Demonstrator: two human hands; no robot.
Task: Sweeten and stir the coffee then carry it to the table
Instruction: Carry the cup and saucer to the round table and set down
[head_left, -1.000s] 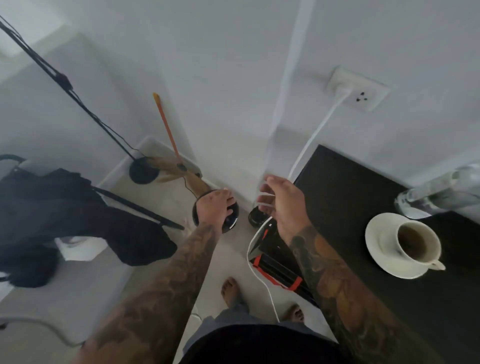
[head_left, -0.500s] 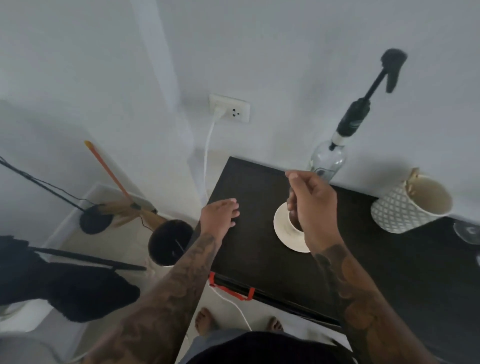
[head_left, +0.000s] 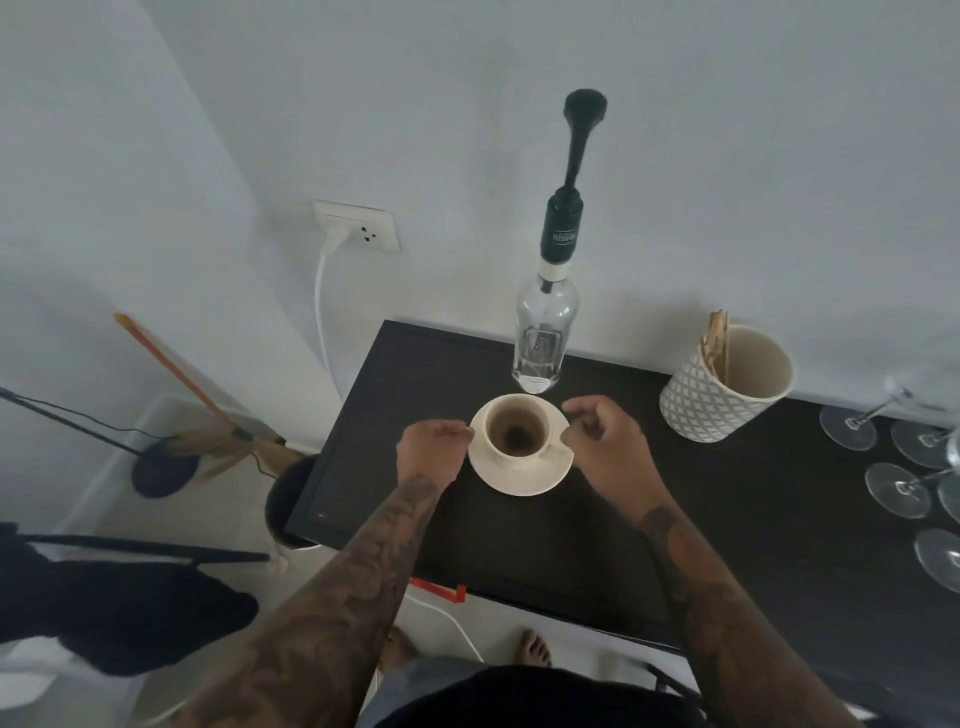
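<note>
Cream ceramic cup (head_left: 517, 434): stands upright on a matching saucer (head_left: 524, 480); holds brown coffee (head_left: 516, 433), darker at the middle; handle toward the right hand.
Saucer: rests on the black table (head_left: 571, 545), near its back left part, just in front of the bottle.
Left hand (head_left: 434, 449): fingers curled, fingertips at the saucer's left rim; whether it grips the rim cannot be told.
Right hand (head_left: 605, 444): fingers curled beside the cup's handle and the saucer's right rim; contact cannot be told.
Clear glass bottle (head_left: 543, 340): upright against the wall; contents look clear, level not readable; a label on the body, writing too small to read.
Bottle stopper (head_left: 566, 208): black pump-like fitting in the neck, long stem with a round head; white lettering on its band, blurred, not legible.
Patterned canister (head_left: 727, 384): white with a grey diamond lattice, cream inside; holds a few pale wooden sticks (head_left: 717, 345) leaning at its left wall; stands to the right of the bottle.
Wine glasses (head_left: 898, 488): several lying at the table's right edge, bases toward the camera.
Wall socket (head_left: 358, 226): white, one white cable (head_left: 322, 312) plugged in, hanging beside the table.
Orange-handled broom (head_left: 171, 371): leaning in the corner on the left.
</note>
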